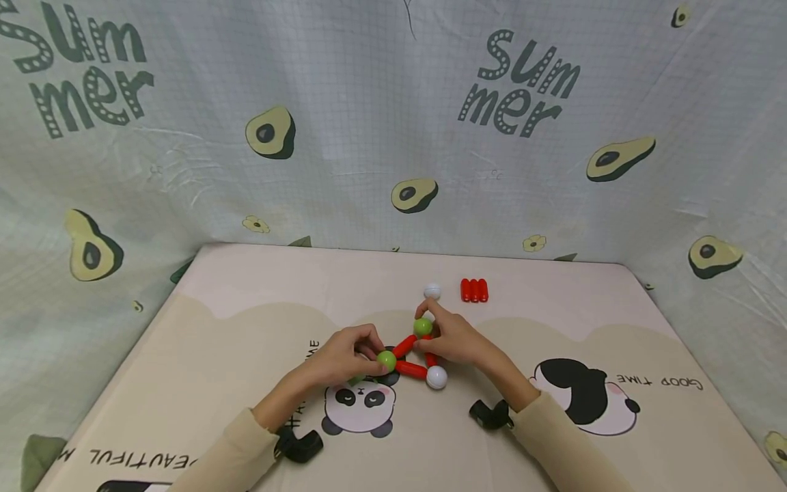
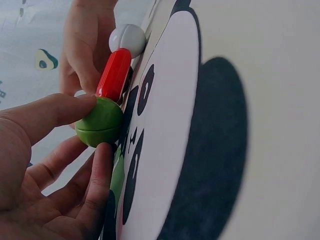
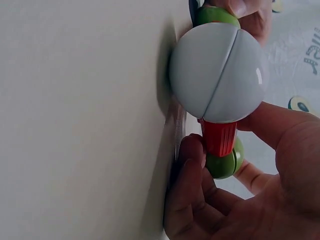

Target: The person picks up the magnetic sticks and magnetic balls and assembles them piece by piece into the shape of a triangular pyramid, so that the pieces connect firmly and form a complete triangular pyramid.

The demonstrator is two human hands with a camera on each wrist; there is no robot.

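Three red rods and three balls form a triangle low over the tabletop. My left hand pinches the green ball at its left corner between thumb and fingers; the left wrist view shows this green ball close up. At the far corner, my right hand holds another green ball, its fingers also around the adjoining red rod. A white ball makes the near right corner, joined to the left ball by a red rod. A third red rod links both green balls.
Beyond the right hand sits a loose white ball, with three red rods side by side to its right. The printed tabletop shows a panda under the left hand. A patterned cloth hangs behind the table.
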